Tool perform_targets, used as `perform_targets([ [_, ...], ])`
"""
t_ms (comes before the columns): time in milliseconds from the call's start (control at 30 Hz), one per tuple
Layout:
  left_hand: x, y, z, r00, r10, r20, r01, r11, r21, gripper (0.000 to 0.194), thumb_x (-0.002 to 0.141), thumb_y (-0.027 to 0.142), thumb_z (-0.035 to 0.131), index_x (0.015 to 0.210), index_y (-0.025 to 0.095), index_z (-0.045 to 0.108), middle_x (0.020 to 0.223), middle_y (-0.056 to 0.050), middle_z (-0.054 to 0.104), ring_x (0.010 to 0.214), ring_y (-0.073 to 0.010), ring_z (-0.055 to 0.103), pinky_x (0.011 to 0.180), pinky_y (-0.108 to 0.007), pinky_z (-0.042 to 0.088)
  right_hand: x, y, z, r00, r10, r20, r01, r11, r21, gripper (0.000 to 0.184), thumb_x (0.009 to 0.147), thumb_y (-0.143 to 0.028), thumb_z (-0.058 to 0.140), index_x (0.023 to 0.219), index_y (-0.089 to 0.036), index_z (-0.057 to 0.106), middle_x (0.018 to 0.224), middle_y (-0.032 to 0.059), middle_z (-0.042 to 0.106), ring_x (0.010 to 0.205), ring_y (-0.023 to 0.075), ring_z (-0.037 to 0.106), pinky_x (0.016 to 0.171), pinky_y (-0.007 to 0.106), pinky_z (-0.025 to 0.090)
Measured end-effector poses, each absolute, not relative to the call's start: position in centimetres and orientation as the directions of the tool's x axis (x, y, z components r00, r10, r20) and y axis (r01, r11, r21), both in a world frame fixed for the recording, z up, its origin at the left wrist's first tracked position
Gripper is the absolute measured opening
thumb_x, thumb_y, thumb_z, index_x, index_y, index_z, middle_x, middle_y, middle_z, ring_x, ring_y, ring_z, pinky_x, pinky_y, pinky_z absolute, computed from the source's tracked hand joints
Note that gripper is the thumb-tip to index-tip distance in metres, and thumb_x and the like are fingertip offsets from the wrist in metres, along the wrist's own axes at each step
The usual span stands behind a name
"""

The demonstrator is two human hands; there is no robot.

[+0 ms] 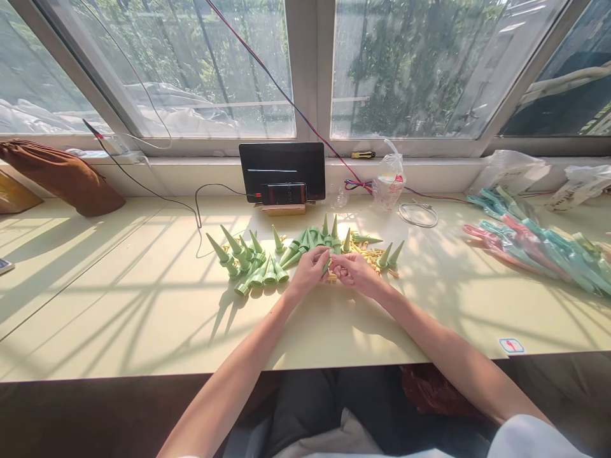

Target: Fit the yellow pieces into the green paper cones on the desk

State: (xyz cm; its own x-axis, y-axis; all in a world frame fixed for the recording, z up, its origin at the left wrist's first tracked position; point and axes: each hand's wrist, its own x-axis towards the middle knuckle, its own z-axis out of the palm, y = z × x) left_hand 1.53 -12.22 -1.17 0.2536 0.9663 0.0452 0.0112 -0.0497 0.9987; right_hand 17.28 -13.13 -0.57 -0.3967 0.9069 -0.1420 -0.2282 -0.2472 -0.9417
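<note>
- Left hand: fingers closed round a green cone, over the table.
- Right hand: fingers bent in, tips just beside that cone; whether they grip anything, I cannot tell.
- The step in hand looks like close fingertip work on this one cone; the next move probably calls for a steady left hold and a fine right touch.
- Other cones stand and lie around, with yellow pegs among them.
- Beyond: phone, then tablet.
</note>
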Motion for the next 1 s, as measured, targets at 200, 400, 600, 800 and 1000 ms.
perform_targets([
  [200, 1.6, -12.4, -1.1, 0.229, 0.973, 0.031, 0.003, -0.033, 0.999, 0.038, 0.085, 0.051, 0.062, 0.103, 0.017, 0.062, 0.059, 0.004, 0.05, 0.043, -0.0077, 0.044, 0.039, -0.02, 0.033, 16.9, -13.2, -0.7, -0.395, 0.905, -0.159, -0.283, -0.284, -0.916, 0.043, 0.07, -0.052, 0.079, 0.065, -0.013, 0.063, 0.06, -0.0014, 0.051, 0.042, 0.002, 0.029, 0.038, 0.022, 0.015],
  [400, 1.7, -12.5, -0.9, 0.205, 0.979, 0.012, 0.008, -0.014, 1.0, 0.035, 0.086, 0.048, 0.06, 0.103, 0.017, 0.062, 0.059, 0.004, 0.049, 0.043, -0.0078, 0.043, 0.039, -0.02, 0.033, 16.7, -13.4, -0.6, -0.385, 0.907, -0.17, -0.299, -0.297, -0.907, 0.043, 0.068, -0.052, 0.08, 0.064, -0.013, 0.062, 0.06, -0.0014, 0.053, 0.041, 0.002, 0.029, 0.038, 0.022, 0.014],
  [600, 1.6, -12.3, -1.3, 0.207, 0.976, 0.062, 0.059, -0.075, 0.995, 0.033, 0.088, 0.046, 0.057, 0.103, 0.017, 0.059, 0.058, 0.004, 0.053, 0.042, -0.0094, 0.046, 0.041, -0.022, 0.036, 16.6, -13.2, -0.8, -0.327, 0.929, -0.173, -0.25, -0.261, -0.932, 0.045, 0.071, -0.055, 0.077, 0.061, -0.015, 0.059, 0.051, -0.0053, 0.045, 0.036, 0.0026, 0.028, 0.037, 0.022, 0.014],
  [800, 1.2, -12.0, -1.5, 0.131, 0.979, 0.158, 0.211, -0.183, 0.96, 0.032, 0.088, 0.048, 0.056, 0.1, 0.019, 0.059, 0.056, 0.004, 0.054, 0.042, -0.0092, 0.044, 0.043, -0.022, 0.035, 16.6, -13.1, -1.1, -0.203, 0.977, -0.069, -0.185, -0.108, -0.977, 0.041, 0.074, -0.054, 0.074, 0.066, -0.017, 0.059, 0.048, -0.0068, 0.043, 0.034, 0.0049, 0.031, 0.035, 0.022, 0.018],
  [1000, 0.7, -11.9, -0.9, 0.06, 0.977, 0.206, 0.262, -0.214, 0.941, 0.031, 0.087, 0.049, 0.058, 0.098, 0.02, 0.06, 0.052, 0.006, 0.048, 0.044, -0.0092, 0.04, 0.045, -0.022, 0.033, 17.0, -12.6, -1.8, -0.091, 0.994, 0.054, 0.001, 0.054, -0.999, 0.038, 0.084, -0.053, 0.06, 0.07, -0.018, 0.058, 0.05, -0.0058, 0.044, 0.035, 0.0081, 0.035, 0.037, 0.025, 0.027],
])
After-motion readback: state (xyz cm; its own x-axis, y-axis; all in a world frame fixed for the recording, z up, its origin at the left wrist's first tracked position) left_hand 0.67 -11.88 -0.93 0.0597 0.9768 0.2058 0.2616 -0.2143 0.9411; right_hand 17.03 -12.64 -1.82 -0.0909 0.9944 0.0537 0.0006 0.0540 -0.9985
